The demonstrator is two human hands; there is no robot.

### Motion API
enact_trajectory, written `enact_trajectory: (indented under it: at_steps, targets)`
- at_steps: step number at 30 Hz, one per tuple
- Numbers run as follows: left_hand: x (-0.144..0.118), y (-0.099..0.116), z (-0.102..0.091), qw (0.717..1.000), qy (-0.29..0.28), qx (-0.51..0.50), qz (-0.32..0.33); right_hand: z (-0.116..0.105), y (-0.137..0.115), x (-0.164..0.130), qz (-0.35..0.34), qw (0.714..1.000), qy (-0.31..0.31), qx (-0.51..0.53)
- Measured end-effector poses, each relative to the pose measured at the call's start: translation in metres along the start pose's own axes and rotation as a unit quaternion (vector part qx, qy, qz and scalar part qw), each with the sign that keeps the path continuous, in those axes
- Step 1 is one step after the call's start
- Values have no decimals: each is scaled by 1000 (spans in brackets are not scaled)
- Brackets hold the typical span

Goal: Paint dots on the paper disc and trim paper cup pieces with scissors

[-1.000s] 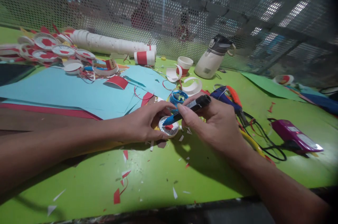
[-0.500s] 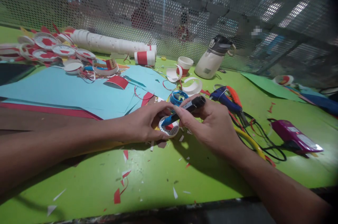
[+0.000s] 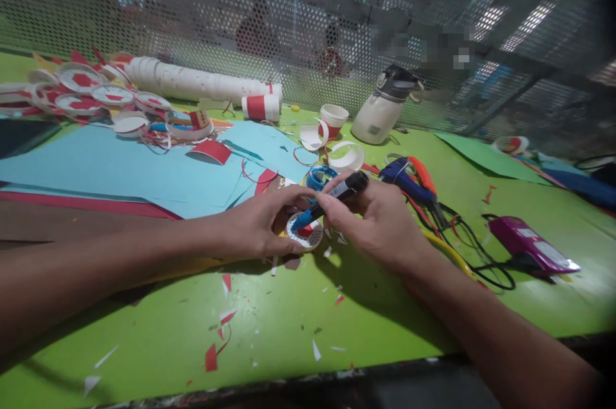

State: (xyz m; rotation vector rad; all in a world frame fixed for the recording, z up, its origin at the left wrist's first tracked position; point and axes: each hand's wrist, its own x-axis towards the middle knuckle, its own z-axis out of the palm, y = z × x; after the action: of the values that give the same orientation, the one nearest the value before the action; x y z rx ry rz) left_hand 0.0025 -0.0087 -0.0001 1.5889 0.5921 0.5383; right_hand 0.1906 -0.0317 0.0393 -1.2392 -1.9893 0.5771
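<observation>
Paper disc: the round white disc (image 3: 305,234) with a red centre and dotted rim lies on the green worktop (image 3: 269,325), between both hands.
Marker: the blue-tipped black marker (image 3: 331,199) slants down, tip on the disc.
Around: blue paper sheets (image 3: 120,168) lie behind the left arm; a blue tape roll (image 3: 320,176), a glue gun (image 3: 409,181) and a white bottle (image 3: 382,115) stand beyond; paper scraps (image 3: 219,325) litter the near edge.
Left hand: the left hand (image 3: 257,226) has its grip closed on the disc's edge, pinning it.
Right hand: the right hand (image 3: 380,223) has its grip shut around the marker.
</observation>
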Motion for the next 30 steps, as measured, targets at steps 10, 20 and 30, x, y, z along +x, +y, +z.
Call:
enact_trajectory:
  at_steps: [10, 20, 30]
  targets:
    - [1, -3, 2, 1000, 20, -15, -8, -14, -8, 3, -3, 985, 153, 83]
    - [1, -4, 4, 999, 46, 11, -24, -20, -8, 5, 6, 994, 111, 25]
    - [0, -11, 3, 998, 62, 21, -18, -32, 4, 12, 6, 963, 200, 179]
